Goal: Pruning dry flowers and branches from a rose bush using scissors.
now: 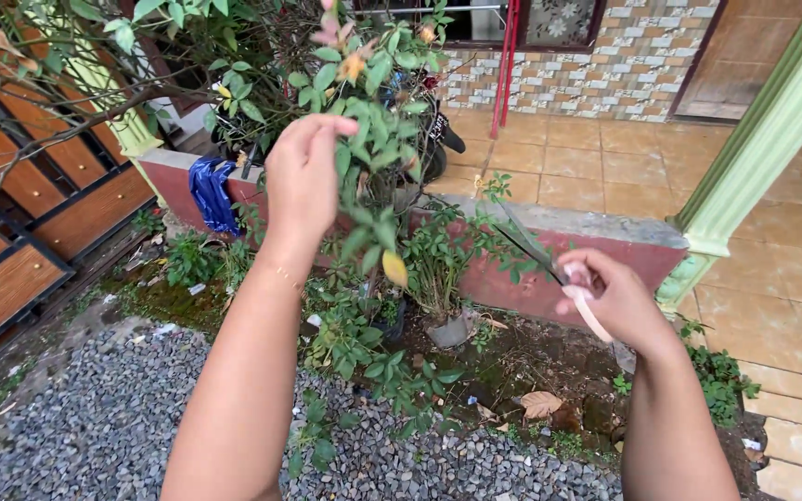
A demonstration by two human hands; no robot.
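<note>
The left hand (pixel 303 176) is raised in front of the shrub (pixel 373 139), its grip pinched on a leafy stem (pixel 356 130) near the top of the plant, thumb and fingers pressed together around the green shoot. The right hand (pixel 610 297) hangs lower and to the right of the shrub, its grip wrapped round the pale handles of a pair of garden shears (pixel 549 264); the dark blades point up and to the left toward the shrub's lower branches and look nearly closed, though the tips are hard to make out against the leaves. One yellow leaf (pixel 394 268) dangles from the shrub below the left hand. Behind the shrub runs a low red wall (pixel 596 246) with a grey top, and beyond the wall lies an orange tiled terrace (pixel 605 167). A blue plastic bag (pixel 213 193) slumps against the wall to the left of the shrub. A green pillar (pixel 754 158) rises from the right end of the wall. At the foot of the shrub the soil carries small plants and a dry brown leaf (pixel 540 404), and grey gravel (pixel 122 427) spreads out on the near side of the shrub. A wooden gate (pixel 39 223) with dark frames stands far to the left of the shrub.
</note>
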